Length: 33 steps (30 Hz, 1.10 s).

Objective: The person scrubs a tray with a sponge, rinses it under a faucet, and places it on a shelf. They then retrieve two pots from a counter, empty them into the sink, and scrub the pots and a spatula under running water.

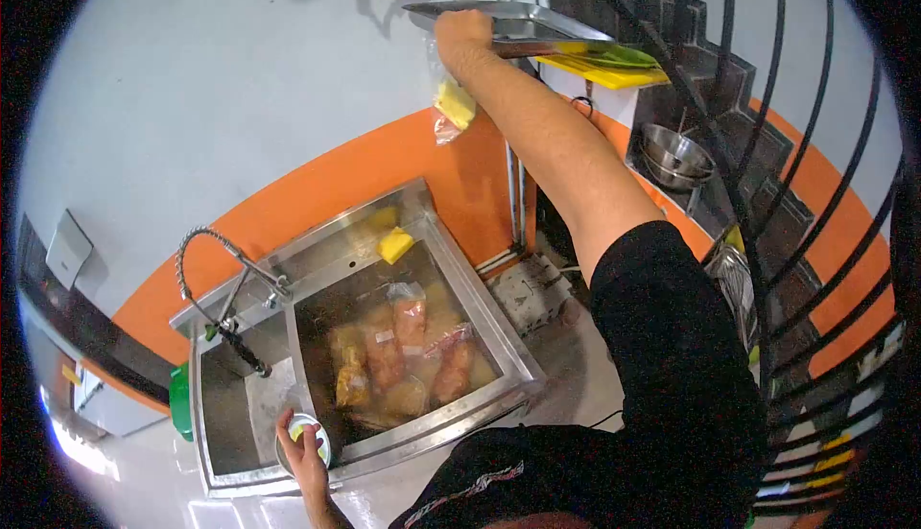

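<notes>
My right hand point(465, 35) is stretched up to the near corner of a shallow metal tray point(537, 28), fingers curled closed; what lies in them is hidden. Just below its wrist hangs a clear plastic bag with a yellow block, perhaps a sponge point(454, 105), in it. Low at the sink's front edge, my left hand point(307, 457) has its fingers closed over a round white container point(321, 436) with something yellow-green inside. Between the hands is a steel sink point(470, 404), its large basin holding several bagged orange-pink packages point(411, 323) in cloudy water.
A spring-neck faucet point(230, 328) arches over the smaller left basin. On the sink's back ledge lies a yellow sponge point(394, 245). Yellow boards point(614, 73) sit beneath the tray, with metal bowls point(676, 157) lower right. Black stair railings point(758, 145) rise close on the right.
</notes>
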Each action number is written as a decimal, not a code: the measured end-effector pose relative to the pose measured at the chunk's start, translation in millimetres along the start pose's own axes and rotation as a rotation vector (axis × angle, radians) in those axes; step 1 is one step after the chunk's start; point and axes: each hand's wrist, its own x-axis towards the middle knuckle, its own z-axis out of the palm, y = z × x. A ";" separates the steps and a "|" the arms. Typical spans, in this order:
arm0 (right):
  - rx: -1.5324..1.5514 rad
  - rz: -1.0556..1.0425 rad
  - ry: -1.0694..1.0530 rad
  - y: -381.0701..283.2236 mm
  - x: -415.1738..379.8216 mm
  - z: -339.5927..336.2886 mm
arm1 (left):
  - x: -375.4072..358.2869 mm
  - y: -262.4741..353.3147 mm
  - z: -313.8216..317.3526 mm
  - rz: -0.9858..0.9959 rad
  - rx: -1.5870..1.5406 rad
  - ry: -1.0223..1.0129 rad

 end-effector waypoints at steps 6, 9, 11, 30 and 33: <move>-0.179 -0.040 -0.030 -16.9 6.8 5.3 | -29.3 -16.1 -7.4 -0.009 0.001 0.108; -0.221 0.100 -0.098 -15.3 9.6 2.8 | -43.9 -21.8 -12.6 0.005 -0.032 0.142; -0.202 0.070 -0.099 -5.5 6.6 -8.0 | -51.4 -22.5 -16.0 -0.026 -0.062 0.129; -0.700 -0.146 -0.110 292.5 74.9 127.6 | -191.1 -125.4 -68.1 -0.432 0.518 0.182; -0.625 -0.221 -0.020 307.3 65.5 129.7 | -252.0 -215.7 -76.7 -0.597 0.681 -0.062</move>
